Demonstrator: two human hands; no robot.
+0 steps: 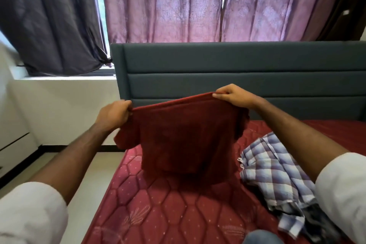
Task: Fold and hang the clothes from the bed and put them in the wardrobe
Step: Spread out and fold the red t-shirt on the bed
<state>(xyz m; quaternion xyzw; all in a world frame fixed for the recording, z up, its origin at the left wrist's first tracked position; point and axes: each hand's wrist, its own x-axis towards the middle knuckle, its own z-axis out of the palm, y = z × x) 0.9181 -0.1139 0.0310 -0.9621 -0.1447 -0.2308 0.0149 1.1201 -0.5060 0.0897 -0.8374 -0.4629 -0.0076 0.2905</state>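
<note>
Right now I am holding the red T-shirt (188, 138) up in the air over the bed (158, 204), stretched between my two hands by its top edge, with the body of it hanging down so that its lower end is touching or nearly touching the quilted red mattress. My left hand (113, 114) is pinching the left corner of that edge, fingers curled round the cloth, and my right hand (230, 95) is gripping the right corner in the same way, a little higher, so the edge is running on a slant.

That slant is what I am worrying about: if I am lowering it like this, the shirt is likely going down crooked and the fold is coming out uneven. One sleeve is sticking out on the left and could be tucking under itself as the cloth lands. Both grips are only at the corners, so either one slipping would be dropping that side in a heap.

Just beside the shirt on my right, the checked garment (277, 174) is lying crumpled on the mattress, near enough that the hanging hem could be dragging over it. Behind the bed, the grey headboard (237, 65) is standing before purple curtains (168, 6); no wardrobe is showing.
</note>
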